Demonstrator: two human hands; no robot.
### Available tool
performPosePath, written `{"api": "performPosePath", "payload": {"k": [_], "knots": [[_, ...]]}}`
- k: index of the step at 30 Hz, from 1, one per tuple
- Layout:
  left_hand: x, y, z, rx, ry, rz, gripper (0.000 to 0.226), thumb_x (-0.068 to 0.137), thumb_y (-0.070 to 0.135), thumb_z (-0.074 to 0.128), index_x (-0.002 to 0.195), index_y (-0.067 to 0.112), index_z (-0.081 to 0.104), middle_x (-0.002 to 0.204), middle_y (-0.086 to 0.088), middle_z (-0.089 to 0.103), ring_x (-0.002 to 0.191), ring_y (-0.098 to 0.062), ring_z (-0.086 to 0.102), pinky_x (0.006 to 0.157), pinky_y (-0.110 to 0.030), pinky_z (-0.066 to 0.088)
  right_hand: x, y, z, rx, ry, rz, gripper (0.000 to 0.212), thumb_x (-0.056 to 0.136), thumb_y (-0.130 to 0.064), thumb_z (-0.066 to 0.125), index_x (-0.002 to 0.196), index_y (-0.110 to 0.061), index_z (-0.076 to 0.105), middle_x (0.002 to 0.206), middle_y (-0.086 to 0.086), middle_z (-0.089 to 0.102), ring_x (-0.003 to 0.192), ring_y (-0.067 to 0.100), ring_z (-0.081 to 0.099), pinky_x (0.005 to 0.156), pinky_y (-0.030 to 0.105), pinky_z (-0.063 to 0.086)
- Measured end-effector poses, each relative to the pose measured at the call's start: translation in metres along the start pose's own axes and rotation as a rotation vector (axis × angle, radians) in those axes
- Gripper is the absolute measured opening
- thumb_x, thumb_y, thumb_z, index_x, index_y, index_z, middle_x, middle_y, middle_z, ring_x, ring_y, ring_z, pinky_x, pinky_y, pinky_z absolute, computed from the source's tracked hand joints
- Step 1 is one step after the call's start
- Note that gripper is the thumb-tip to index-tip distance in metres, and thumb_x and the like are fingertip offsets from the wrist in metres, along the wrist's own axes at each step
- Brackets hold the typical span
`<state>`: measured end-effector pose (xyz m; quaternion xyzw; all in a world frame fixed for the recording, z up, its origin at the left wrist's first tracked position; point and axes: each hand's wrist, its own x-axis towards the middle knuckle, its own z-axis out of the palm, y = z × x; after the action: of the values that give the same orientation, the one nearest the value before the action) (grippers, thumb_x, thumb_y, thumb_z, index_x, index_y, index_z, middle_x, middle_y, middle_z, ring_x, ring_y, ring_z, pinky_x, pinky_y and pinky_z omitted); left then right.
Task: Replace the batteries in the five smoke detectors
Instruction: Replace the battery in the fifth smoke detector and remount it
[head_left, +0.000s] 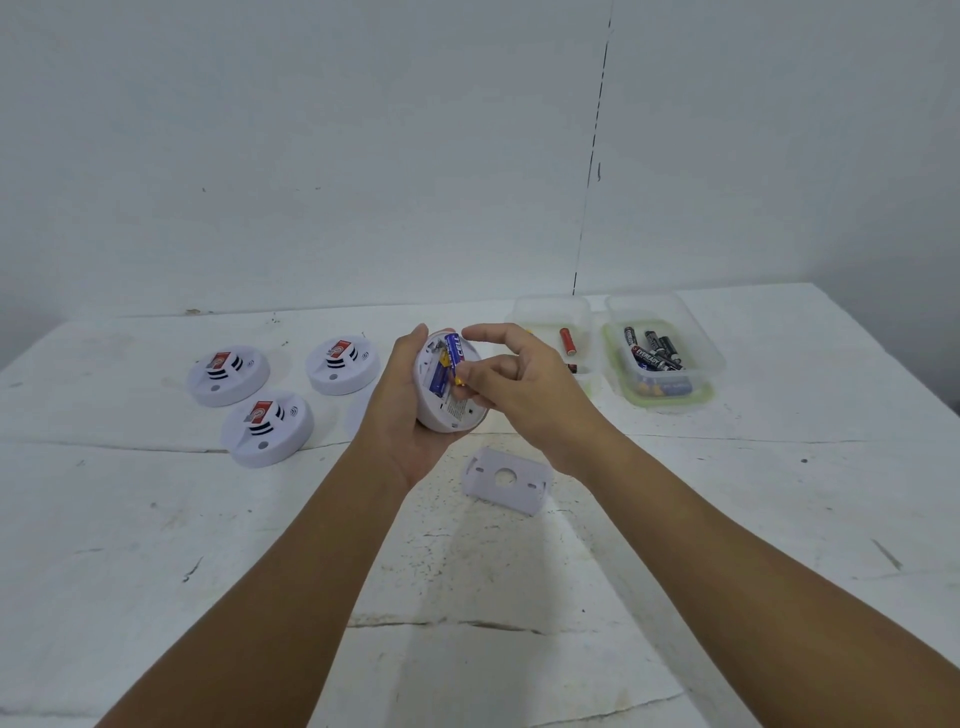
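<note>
Holding: one open smoke detector (449, 384) is gripped by the left hand (410, 410) above the desk (727, 519).
Right hand (519, 384): one blue battery (451, 364) is pinched in the detector.
Detectors lying on desk: three (228, 375) (343, 365) (267, 427).
Backplate: one (506, 480).
Tubs: two (556, 332) (662, 353).

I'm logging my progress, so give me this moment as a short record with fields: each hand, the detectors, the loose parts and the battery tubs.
left hand: holds opened smoke detector, back facing up
right hand: pinches blue battery at the compartment
detectors on table: three, face up, left side
back plate: lying on table below the hands
near tub: red battery inside
far right tub: several black batteries
</note>
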<state>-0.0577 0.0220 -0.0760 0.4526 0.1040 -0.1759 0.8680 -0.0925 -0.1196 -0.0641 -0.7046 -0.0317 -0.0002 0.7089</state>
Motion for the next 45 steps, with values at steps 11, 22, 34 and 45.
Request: {"api": "performPosePath", "payload": {"k": [11,22,34,45], "knots": [[0.003,-0.002,-0.006,-0.01,0.003,0.0,0.042,0.101,0.051,0.054,0.092,0.023,0.085,0.097,-0.012,0.076,0.096,-0.029,0.068,0.087,-0.049,0.055,-0.002,0.0,0.002,0.036,-0.002,0.011,0.025,0.103,-0.015,0.064,0.125,-0.025,0.061,0.094,0.007,0.081,0.095,0.018,0.077,0.086,0.028,0.06],[0.0,-0.001,-0.002,0.049,-0.034,0.013,0.044,0.102,0.049,0.055,0.077,0.027,0.084,0.092,-0.007,0.077,0.084,-0.025,0.075,0.094,-0.048,0.053,-0.003,0.006,0.006,-0.2,0.069,-0.088,0.016,0.092,-0.019,0.074,0.105,-0.028,0.071,0.087,0.0,0.076,0.081,0.015,0.073,0.081,0.04,0.062],[-0.01,0.001,-0.003,-0.041,-0.185,-0.083,0.036,0.102,0.049,0.052,0.105,0.019,0.073,0.102,-0.004,0.074,0.094,-0.023,0.074,0.075,-0.039,0.059,-0.008,0.006,0.019,-0.387,0.184,-0.394,0.027,0.073,-0.025,0.094,0.097,-0.022,0.08,0.09,-0.007,0.071,0.081,0.005,0.067,0.076,0.015,0.053],[-0.015,0.001,-0.006,-0.075,-0.211,-0.132,0.042,0.101,0.052,0.051,0.122,0.02,0.067,0.113,-0.005,0.072,0.102,-0.024,0.073,0.079,-0.039,0.061,-0.008,0.012,0.023,-0.37,0.173,-0.401,0.034,0.074,-0.03,0.093,0.106,-0.021,0.083,0.098,-0.008,0.063,0.093,-0.003,0.059,0.082,0.009,0.044]]}}
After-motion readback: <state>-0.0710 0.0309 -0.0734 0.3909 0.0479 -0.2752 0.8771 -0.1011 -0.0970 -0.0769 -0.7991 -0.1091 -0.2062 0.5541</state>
